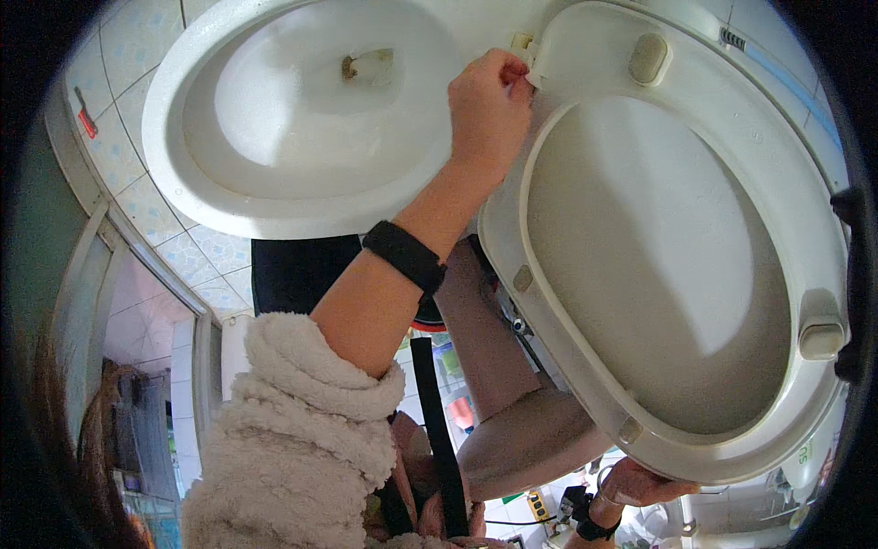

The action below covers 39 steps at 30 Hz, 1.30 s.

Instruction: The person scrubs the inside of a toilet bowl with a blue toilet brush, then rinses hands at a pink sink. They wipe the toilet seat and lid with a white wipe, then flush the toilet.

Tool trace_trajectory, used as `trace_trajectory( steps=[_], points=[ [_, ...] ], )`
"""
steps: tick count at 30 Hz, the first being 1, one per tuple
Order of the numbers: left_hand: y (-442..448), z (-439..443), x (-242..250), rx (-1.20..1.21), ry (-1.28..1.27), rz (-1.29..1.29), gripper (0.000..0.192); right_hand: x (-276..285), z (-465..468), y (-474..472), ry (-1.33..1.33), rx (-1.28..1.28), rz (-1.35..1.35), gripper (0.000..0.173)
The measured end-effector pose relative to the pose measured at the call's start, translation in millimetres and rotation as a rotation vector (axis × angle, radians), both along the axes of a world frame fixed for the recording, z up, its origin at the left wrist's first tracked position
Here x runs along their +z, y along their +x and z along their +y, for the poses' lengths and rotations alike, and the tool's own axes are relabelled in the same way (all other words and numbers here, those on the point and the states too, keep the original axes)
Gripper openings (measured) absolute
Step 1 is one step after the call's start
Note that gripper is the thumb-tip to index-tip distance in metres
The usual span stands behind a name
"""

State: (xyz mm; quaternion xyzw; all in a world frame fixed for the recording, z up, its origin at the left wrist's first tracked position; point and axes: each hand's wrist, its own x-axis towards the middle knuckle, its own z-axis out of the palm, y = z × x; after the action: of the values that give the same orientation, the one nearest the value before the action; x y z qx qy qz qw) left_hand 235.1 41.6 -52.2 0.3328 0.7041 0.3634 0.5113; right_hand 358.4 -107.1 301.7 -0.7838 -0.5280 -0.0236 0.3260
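Observation:
A white toilet seat (504, 226) with its lid (651, 274) stands tilted up at the right, its underside with pale rubber bumpers (648, 60) facing me. My left hand (490, 110) reaches to the seat's hinge end. Its fingertips pinch a small white piece (535, 81); whether that belongs to the hinge cannot be made out. Close by is a yellowed hinge fitting (523, 41) on the rim. My right hand (641, 482) grips the far lower edge of the seat and lid. Left of the seat lies the open toilet bowl (206, 213), with a brown stain near its drain.
A red-handled tool (86, 122) lies on the tiled floor (134, 103) at the left. A black mat or cloth (295, 274) shows below the bowl. A door frame (103, 213) borders the left side. A light-blue hose (789, 89) runs behind the lid. My bent legs (521, 439) are under the seat.

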Motion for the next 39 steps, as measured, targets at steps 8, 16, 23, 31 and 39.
trace_trajectory(
  steps=[8,16,23,31,39],
  points=[
    [-4,-5,0,0.195,-0.034,-0.118,0.014,2,12,-3,-0.038,-0.470,0.106,0.082],
    [-20,49,-36,-0.296,0.206,0.259,0.010,-12,30,-24,0.072,-0.478,0.128,0.072],
    [-30,78,-31,-0.317,0.289,0.291,0.012,-14,29,-22,0.075,-0.495,-0.041,0.070],
    [-56,81,-20,-0.323,0.273,0.084,0.015,2,7,-2,-0.128,-0.342,-0.265,0.067],
    [-49,81,-34,-0.585,0.207,0.032,0.021,-14,24,-20,0.217,-0.616,0.161,0.073]
  ],
)
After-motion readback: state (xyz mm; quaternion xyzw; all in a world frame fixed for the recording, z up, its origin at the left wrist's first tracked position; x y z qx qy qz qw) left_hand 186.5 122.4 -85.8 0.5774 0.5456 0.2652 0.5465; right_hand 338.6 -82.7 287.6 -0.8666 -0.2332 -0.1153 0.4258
